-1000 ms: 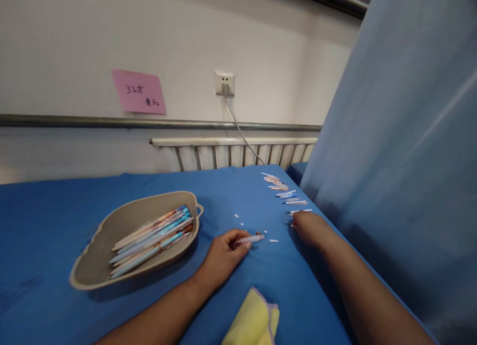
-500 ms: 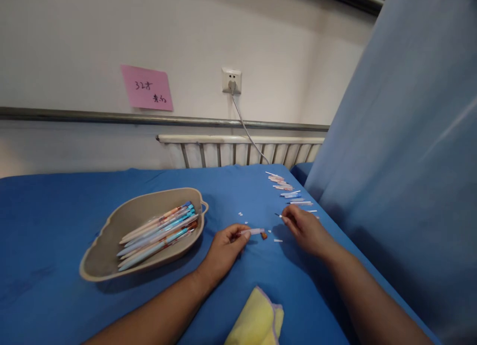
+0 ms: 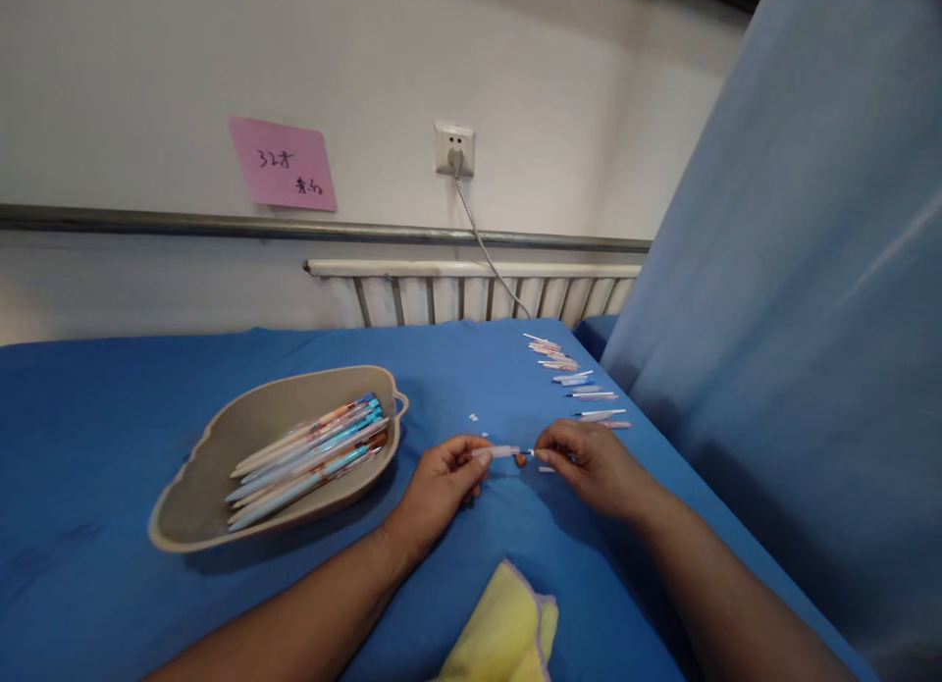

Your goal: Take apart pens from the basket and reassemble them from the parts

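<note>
My left hand (image 3: 445, 474) pinches a pale translucent pen barrel (image 3: 504, 451), held level and pointing right. From the right, my right hand (image 3: 585, 458) grips a thin refill (image 3: 526, 452) whose dark tip meets the open end of the barrel; the rest of the refill is hidden by the fingers. A small brown piece (image 3: 520, 460) lies just below where the two parts meet. Near it on the blue sheet is a small white piece (image 3: 546, 469). Tiny white bits (image 3: 473, 417) lie farther back.
A beige basket (image 3: 166, 520) holding several pens (image 3: 309, 456) stands at the left. Small groups of pen parts (image 3: 578, 379) line the right edge of the blue sheet (image 3: 442, 358). A yellow cloth (image 3: 500, 628) lies in front. A blue curtain (image 3: 795, 270) hangs at the right.
My right hand has moved left from beside the rows of parts, bringing the refill to the barrel's end. My left hand still holds the barrel. The view has shifted slightly.
</note>
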The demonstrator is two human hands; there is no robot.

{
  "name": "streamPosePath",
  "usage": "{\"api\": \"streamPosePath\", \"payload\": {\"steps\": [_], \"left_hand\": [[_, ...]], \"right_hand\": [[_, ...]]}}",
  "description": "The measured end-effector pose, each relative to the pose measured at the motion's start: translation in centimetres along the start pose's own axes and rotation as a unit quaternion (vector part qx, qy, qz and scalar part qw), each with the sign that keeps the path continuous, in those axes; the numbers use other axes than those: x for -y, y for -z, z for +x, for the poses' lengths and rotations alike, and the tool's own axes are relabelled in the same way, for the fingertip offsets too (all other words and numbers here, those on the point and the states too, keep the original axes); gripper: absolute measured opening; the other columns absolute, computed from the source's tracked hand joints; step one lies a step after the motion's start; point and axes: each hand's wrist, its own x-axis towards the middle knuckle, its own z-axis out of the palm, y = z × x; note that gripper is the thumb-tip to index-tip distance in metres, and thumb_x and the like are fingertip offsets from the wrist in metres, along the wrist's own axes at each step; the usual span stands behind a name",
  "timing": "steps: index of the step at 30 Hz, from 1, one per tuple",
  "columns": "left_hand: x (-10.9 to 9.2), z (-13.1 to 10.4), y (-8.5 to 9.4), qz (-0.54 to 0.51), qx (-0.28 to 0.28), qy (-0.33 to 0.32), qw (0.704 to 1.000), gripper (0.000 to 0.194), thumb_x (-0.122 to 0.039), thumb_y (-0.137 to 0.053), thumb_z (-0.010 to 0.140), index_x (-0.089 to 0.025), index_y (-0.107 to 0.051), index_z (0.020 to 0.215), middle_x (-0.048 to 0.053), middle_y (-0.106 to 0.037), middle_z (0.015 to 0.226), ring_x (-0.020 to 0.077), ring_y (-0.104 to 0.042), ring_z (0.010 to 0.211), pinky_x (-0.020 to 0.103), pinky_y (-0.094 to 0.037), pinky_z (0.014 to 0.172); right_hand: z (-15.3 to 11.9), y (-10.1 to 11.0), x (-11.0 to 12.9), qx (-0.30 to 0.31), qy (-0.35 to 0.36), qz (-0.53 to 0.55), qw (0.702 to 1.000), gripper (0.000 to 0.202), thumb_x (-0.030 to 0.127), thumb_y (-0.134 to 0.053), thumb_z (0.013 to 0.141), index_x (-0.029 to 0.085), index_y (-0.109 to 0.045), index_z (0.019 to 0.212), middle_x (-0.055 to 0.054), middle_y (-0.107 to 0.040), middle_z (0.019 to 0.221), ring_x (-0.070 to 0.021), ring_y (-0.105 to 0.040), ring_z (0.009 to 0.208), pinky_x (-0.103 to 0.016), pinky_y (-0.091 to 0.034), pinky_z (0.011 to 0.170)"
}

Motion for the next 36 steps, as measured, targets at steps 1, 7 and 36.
{"api": "streamPosePath", "payload": {"steps": [1,7,36], "left_hand": [[0.1,0.0,0.0,0.001,-0.003,0.001,1.0,0.033,-0.04,-0.066,0.07,-0.013,-0.064,0.087,-0.005,-0.05,0.055,0.0078,-0.043,0.046,0.019,-0.033,0.044],[0.2,0.1,0.0,0.007,0.003,0.0,1.0,0.032,-0.041,-0.065,0.07,-0.013,-0.064,0.085,-0.006,-0.049,0.052,0.0078,-0.043,0.046,0.019,-0.033,0.044],[0.9,-0.9,-0.7,0.1,0.119,-0.028,0.987,0.019,-0.025,-0.063,0.075,-0.012,-0.067,0.088,0.001,-0.063,0.069,0.0125,-0.054,0.061,0.023,-0.042,0.059]], "right_hand": [[0.0,0.1,0.0,-0.007,-0.005,-0.006,1.0,0.015,0.022,-0.05,0.087,0.02,-0.064,0.082,0.0,-0.065,0.077,-0.0124,-0.058,0.072,-0.022,-0.038,0.065],[-0.2,0.2,-0.1,-0.024,0.011,-0.009,1.0,0.011,0.02,-0.052,0.086,0.021,-0.062,0.081,0.001,-0.064,0.074,-0.0123,-0.058,0.07,-0.023,-0.038,0.063],[-0.3,-4.1,2.4,-0.208,-0.086,0.537,0.813,0.041,0.051,-0.043,0.089,0.019,-0.067,0.09,-0.007,-0.064,0.094,-0.0201,-0.06,0.084,-0.034,-0.046,0.076]]}}
